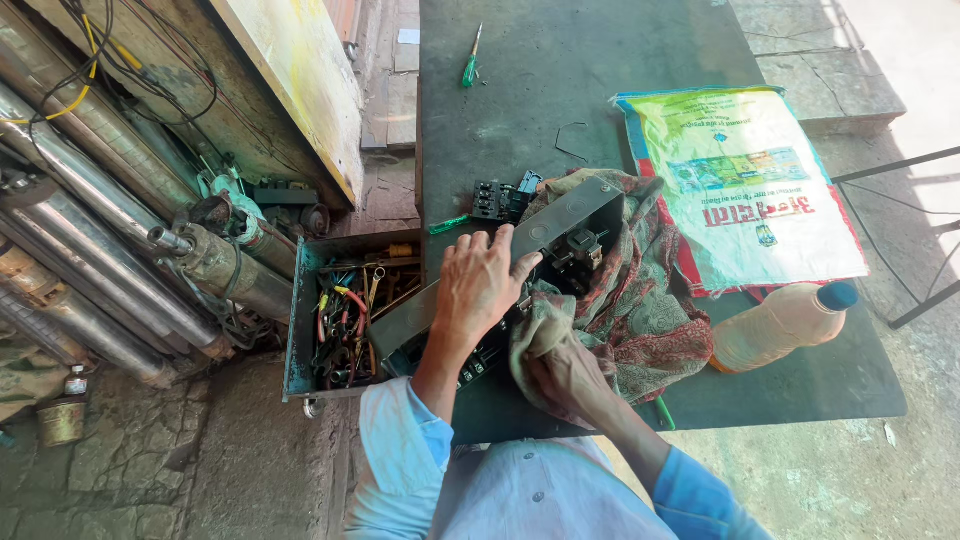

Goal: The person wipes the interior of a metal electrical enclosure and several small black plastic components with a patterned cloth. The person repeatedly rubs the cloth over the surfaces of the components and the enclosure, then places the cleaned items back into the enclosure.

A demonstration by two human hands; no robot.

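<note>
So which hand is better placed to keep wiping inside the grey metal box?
Probably the right hand: it already grips the patterned cloth beside the open grey metal box. The left hand lies flat on the box's edge, seemingly steadying it.

I see the table (560, 110) filling the middle of the frame. At its centre lies the metal box (560, 225), with my left hand (480, 285) on its lower left end and my right hand (565, 375) just below it, in the cloth (640, 310) heaped around the box. The printed sack (750, 190) lies to the right, the bottle (780, 325) below it. A screwdriver (470, 65) lies at upper centre. The open drawer (345, 310) of tools hangs off the table's left edge, and pipes (90, 230) lie at far left.
</note>
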